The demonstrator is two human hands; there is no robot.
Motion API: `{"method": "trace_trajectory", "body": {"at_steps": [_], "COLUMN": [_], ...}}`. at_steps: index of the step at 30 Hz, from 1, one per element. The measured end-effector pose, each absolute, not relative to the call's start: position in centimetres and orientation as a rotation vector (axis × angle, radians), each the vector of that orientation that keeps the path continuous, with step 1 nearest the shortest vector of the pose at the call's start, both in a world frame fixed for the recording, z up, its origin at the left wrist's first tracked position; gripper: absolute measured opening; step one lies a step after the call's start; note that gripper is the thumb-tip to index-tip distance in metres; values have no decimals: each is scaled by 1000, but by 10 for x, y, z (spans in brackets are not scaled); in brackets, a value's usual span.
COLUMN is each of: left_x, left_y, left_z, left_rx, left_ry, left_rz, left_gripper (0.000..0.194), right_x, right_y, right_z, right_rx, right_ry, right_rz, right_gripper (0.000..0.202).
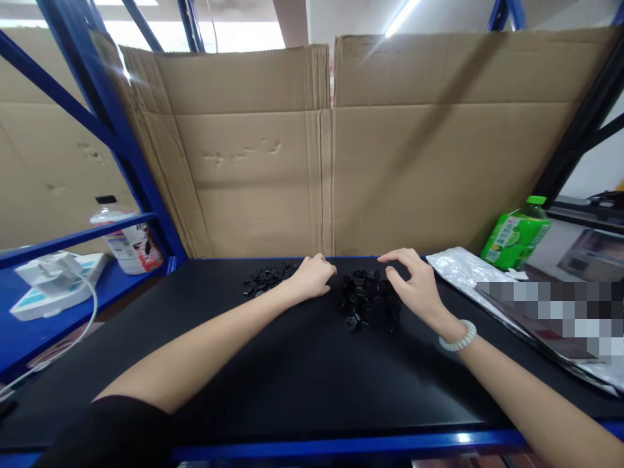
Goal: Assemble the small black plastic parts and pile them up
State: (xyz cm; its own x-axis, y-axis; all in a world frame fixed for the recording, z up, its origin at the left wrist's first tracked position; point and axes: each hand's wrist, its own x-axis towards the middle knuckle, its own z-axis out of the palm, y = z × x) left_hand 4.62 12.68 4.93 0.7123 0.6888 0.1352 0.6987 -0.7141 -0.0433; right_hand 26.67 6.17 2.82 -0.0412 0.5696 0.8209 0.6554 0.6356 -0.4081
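Observation:
Two heaps of small black parts lie on the black tabletop (312, 377). The left heap (267, 278) is beside my left hand (314, 277), whose fingers are curled together at its right edge; anything between them is too small to make out. Over the right side of the other heap (363, 292) is my right hand (414, 283), with thumb and fingers apart and nothing visible between them. A pale beaded bracelet (458, 338) circles my right wrist. A few parts at the right heap's front edge lie slightly loose.
Cardboard panels (253, 156) stand along the back edge. A silver bag (455, 265) and a green bottle (519, 234) are at the right. On the blue left shelf (19, 341) are a white power strip (58, 296) and a labelled bottle (131, 247).

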Motion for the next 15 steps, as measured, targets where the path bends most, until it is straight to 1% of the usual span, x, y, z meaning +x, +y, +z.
{"method": "trace_trajectory", "body": {"at_steps": [1, 4, 10, 15], "left_x": [47, 47, 50, 48], "left_y": [133, 141, 141, 147], "left_z": [51, 48, 39, 41], "left_rx": [-2834, -2837, -2787, -2795], "left_ry": [-1129, -1080, -1033, -999], "left_rz": [-79, 74, 113, 122], "left_gripper": [22, 24, 26, 26], "right_x": [267, 267, 264, 261], "right_y": [62, 61, 57, 54], "right_z": [28, 30, 34, 35], "right_rx": [-999, -972, -944, -944], "right_ry": [-1704, -1694, -1664, -1643], "right_rz": [-89, -73, -38, -11], "right_gripper": [18, 19, 19, 19]}}
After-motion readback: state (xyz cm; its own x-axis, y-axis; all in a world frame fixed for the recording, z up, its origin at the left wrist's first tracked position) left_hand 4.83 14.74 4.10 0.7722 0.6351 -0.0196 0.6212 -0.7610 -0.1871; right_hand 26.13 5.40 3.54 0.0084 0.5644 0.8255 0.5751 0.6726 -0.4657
